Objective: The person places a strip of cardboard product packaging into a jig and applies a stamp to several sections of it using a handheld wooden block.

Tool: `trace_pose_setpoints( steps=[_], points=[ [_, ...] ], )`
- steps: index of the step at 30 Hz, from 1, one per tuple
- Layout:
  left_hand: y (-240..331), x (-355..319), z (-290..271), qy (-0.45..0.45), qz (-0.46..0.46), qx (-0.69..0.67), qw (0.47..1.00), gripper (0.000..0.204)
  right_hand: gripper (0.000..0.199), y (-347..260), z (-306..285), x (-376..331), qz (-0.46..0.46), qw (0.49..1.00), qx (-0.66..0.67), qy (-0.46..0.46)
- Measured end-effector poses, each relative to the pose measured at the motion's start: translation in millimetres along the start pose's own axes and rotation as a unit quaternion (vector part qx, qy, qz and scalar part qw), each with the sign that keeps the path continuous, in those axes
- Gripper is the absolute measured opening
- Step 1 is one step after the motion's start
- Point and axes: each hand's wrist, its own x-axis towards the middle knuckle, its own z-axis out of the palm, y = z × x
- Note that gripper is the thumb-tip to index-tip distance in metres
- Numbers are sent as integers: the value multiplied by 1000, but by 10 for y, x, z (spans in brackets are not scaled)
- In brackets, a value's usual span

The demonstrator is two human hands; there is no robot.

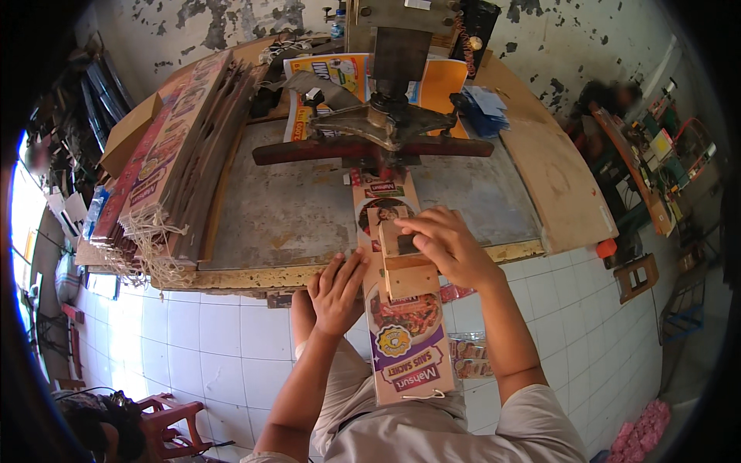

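A long printed cardboard strip (409, 347), with a cord loop at its near end, runs from the press over the table edge toward my lap. On top of it sits a small pale wooden block (417, 279) with a dark patch. My right hand (451, 247) bends over the block's right side, thumb and fingertips on its upper part. To the left, my left hand (338, 293) lies with fingers stretched out, the tips at the strip's left edge. Above the strip's far end stands a metal press (390, 127) with a wide dark red crossbar.
Stacked printed strips with dangling cords (166, 162) lie on the table's left. A wooden board (559, 181) flanks the grey tabletop (266, 212) at right. Colourful printed sheets (340, 73) lie behind the press. A red stool (174, 428) stands on the tiled floor at lower left.
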Motion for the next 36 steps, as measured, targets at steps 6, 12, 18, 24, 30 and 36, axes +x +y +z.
trace_pose_setpoints(
  steps=[6, 12, 18, 24, 30, 36],
  points=[
    [-5, 15, -1, 5, 7, 9, 1000, 41, 58, -19, 59, -29, -31, 996, -68, 42],
    [-17, 16, -2, 10, 12, 17, 1000, 47, 57, 2, 117, -52, -50, 993, -93, 49],
    [-6, 19, -8, 10, 8, 10, 1000, 48, 60, -42, 155, -90, -25, 995, -65, 69],
    [-11, 14, -13, 0, 8, 11, 1000, 48, 68, 12, 176, -94, -58, 991, -88, 80],
    [-4, 20, -17, 4, 6, 0, 1000, 46, 64, -23, 153, -95, -42, 995, -60, 61],
    [4, 30, -23, 10, 9, -14, 1000, 46, 66, 16, 181, -97, -60, 994, -54, 72]
  ],
)
